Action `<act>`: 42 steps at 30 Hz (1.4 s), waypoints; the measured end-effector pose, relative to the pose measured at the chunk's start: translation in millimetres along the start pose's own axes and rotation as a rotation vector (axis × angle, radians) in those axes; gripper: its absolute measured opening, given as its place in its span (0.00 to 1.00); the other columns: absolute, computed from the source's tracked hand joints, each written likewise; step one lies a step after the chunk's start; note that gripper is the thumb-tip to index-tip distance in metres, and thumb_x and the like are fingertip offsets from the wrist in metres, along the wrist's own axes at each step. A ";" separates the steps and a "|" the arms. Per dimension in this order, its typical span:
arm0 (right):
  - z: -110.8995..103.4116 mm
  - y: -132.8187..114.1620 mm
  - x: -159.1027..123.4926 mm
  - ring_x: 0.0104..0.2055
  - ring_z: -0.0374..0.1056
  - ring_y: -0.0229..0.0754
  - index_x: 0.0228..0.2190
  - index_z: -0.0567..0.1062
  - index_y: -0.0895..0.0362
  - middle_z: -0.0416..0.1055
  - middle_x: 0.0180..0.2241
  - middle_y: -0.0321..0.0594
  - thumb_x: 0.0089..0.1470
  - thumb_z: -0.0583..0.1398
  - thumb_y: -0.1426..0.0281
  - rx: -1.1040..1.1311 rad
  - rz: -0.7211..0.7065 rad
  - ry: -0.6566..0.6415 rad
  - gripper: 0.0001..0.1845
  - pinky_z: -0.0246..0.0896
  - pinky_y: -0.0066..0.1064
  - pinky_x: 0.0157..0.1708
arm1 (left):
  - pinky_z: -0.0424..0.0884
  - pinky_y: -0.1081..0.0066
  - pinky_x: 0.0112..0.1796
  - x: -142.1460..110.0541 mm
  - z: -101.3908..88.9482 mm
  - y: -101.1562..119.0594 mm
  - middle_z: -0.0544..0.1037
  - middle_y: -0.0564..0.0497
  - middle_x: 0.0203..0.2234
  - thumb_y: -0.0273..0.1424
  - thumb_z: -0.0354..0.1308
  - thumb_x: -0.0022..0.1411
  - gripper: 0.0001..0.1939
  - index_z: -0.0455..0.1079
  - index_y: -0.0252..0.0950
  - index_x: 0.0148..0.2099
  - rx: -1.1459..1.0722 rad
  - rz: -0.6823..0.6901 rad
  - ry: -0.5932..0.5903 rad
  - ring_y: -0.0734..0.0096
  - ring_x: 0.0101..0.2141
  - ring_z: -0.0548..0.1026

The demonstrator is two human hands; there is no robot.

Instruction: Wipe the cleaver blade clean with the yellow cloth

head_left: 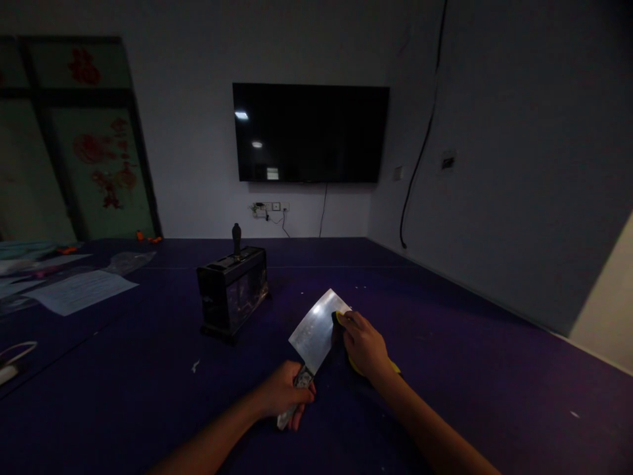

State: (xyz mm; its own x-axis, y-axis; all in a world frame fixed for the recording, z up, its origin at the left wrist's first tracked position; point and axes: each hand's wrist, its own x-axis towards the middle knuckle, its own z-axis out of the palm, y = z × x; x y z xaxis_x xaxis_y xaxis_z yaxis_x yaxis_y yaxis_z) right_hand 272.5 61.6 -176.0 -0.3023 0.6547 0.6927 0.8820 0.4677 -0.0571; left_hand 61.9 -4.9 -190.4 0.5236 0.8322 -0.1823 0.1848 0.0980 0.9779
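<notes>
My left hand [289,392] is wrapped round the handle of a cleaver [316,330], whose broad shiny blade points up and away from me. In my right hand [364,342] is a yellow and dark cloth [356,367], pinched against the blade's right edge near its far end. Part of the cloth hangs below that hand, and the fingers hide the rest. Ahead and to the left, a black knife block [232,290] stands on the purple tabletop [445,396], with one dark-handled tool [237,239] sticking up from its top.
Paper sheets [86,291] and a clear plastic bag [129,261] lie on the left. Small orange items [154,239] sit at the far edge. A white cable [17,353] is at the left edge, and small white scraps [195,366] dot the surface. Beyond hangs a television [311,132].
</notes>
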 end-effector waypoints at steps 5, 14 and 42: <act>-0.7 12.4 3.0 0.41 0.65 0.42 0.46 0.69 0.53 0.68 0.41 0.42 0.51 0.49 0.78 0.013 0.031 0.046 0.22 0.62 0.30 0.40 | 0.57 0.79 0.15 -0.6 -2.7 -1.6 0.63 0.61 0.10 0.29 0.56 0.44 0.11 0.61 0.34 0.33 -0.016 -0.018 -0.025 0.78 0.11 0.63; 0.7 17.7 2.8 0.41 0.65 0.41 0.45 0.68 0.58 0.67 0.42 0.43 0.50 0.48 0.79 -0.018 0.081 0.071 0.21 0.62 0.29 0.39 | 0.58 0.79 0.15 0.5 -2.8 0.3 0.65 0.60 0.11 0.28 0.56 0.43 0.11 0.61 0.33 0.33 0.026 -0.032 -0.032 0.78 0.12 0.65; -2.0 17.7 4.9 0.38 0.66 0.40 0.44 0.70 0.56 0.68 0.39 0.41 0.51 0.48 0.76 0.018 0.108 0.112 0.19 0.62 0.30 0.37 | 0.57 0.80 0.14 -4.3 -1.0 0.5 0.63 0.62 0.11 0.28 0.55 0.45 0.11 0.60 0.34 0.34 0.055 -0.018 -0.035 0.79 0.11 0.64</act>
State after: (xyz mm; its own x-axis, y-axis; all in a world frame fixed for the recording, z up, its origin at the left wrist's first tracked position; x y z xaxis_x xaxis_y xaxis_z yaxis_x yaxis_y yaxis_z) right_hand 287.3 72.0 -172.1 -0.1630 0.6316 0.7579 0.9001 0.4097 -0.1479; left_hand 58.9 -7.9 -189.0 0.5484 0.8110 -0.2040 0.2388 0.0819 0.9676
